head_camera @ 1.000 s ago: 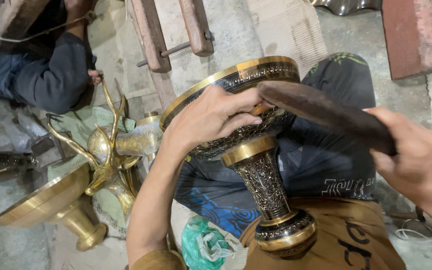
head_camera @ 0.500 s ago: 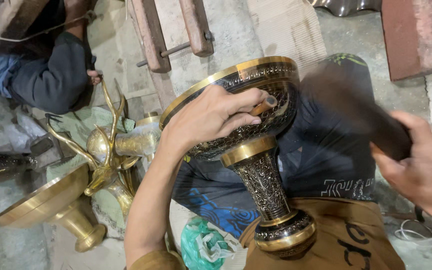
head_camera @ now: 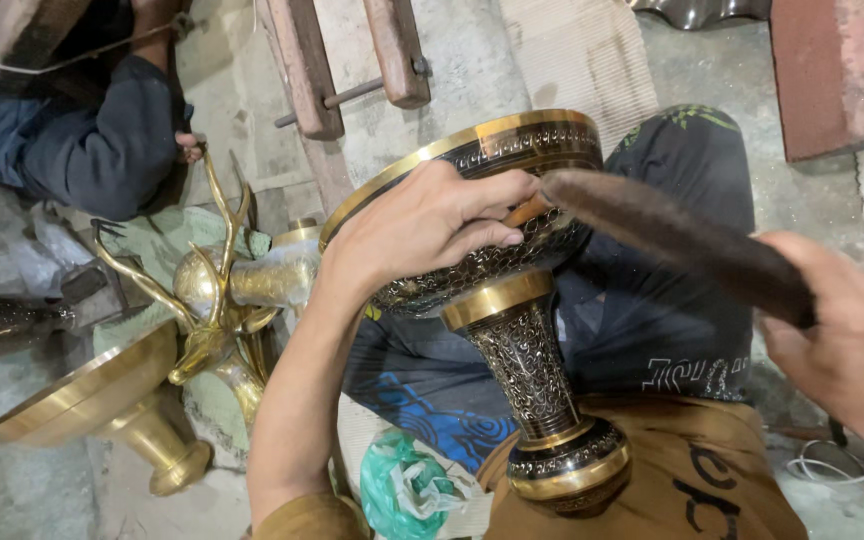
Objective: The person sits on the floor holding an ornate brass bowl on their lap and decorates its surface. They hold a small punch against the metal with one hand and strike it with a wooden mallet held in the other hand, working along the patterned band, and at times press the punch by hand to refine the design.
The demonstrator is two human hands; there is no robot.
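- Engraved brass pedestal bowl [head_camera: 512,300]: lies tilted across the lap at frame centre, foot at 6 o'clock. Judged heavy, rigid, polished and slippery; grip at rim or stem.
- Left hand [head_camera: 427,225]: clamped over the bowl rim, pinching a small chisel [head_camera: 524,210].
- Right hand [head_camera: 847,345]: closed around a dark wooden mallet [head_camera: 672,235].
- Surface: bare concrete floor [head_camera: 472,70]; brass deer figure [head_camera: 212,290] at 9 o'clock.
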